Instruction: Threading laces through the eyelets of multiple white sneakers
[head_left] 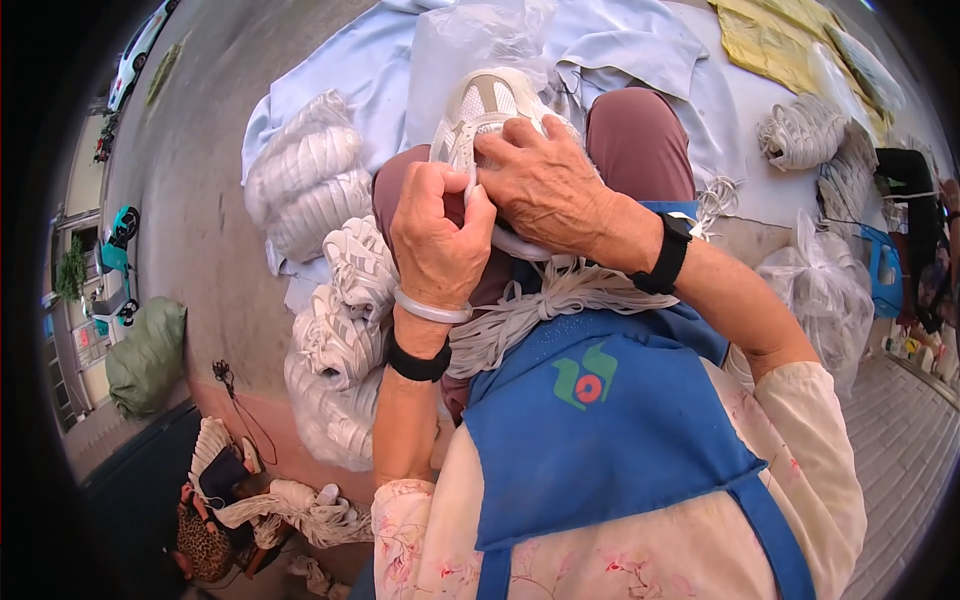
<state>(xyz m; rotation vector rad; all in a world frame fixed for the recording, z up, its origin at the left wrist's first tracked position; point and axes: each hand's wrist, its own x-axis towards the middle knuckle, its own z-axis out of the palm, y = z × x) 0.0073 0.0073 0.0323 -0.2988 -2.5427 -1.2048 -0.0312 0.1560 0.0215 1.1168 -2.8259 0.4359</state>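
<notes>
A white sneaker (pixel 487 95) with beige panels rests between my knees, its toe pointing away from me. My left hand (pixel 440 232) is closed, thumb and forefinger pinching a pale shoelace (pixel 471 185) at the shoe's left side. Across the top of the sneaker lies my right hand (pixel 552 190), its fingers bent over the lacing area; what its fingertips grip, if anything, is hidden beneath them. A thick bundle of white laces (pixel 560 300) sits in my lap on the blue apron (pixel 620 440).
Plastic-wrapped sneakers (pixel 310 180) and loose ones (pixel 345 330) lie to my left. On the right are a bundle of laces (pixel 803 132) and a clear plastic bag (pixel 822 290). A person (pixel 215 530) sits at the lower left; a green sack (pixel 147 357) stands beyond.
</notes>
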